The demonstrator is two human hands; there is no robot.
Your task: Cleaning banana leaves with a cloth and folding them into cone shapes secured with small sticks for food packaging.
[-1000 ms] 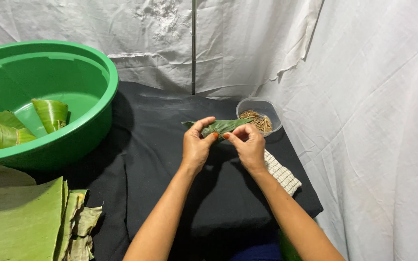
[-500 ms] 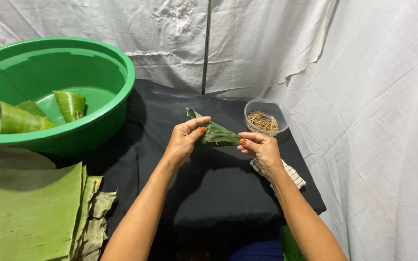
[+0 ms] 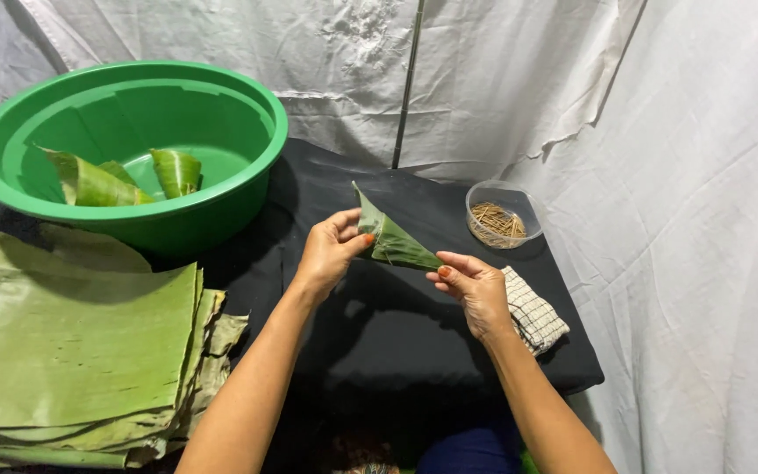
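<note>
A green banana-leaf cone (image 3: 389,237) is held above the black table (image 3: 396,342). My left hand (image 3: 326,254) grips its wide end, thumb and fingers wrapped around the rim. My right hand (image 3: 474,290) pinches the pointed tip between thumb and fingers. The cone lies tilted, wide end up to the left, tip down to the right.
A large green basin (image 3: 133,140) at the back left holds a few rolled leaf cones (image 3: 111,180). A stack of flat banana leaves (image 3: 72,342) lies at the left. A small clear bowl of thin sticks (image 3: 500,218) and a checked cloth (image 3: 532,312) sit at the right. White sheeting hangs all around.
The leaf has been rolled from a small folded piece into a full cone. My hands have drawn apart, the left to the wide end and the right to the tip.
</note>
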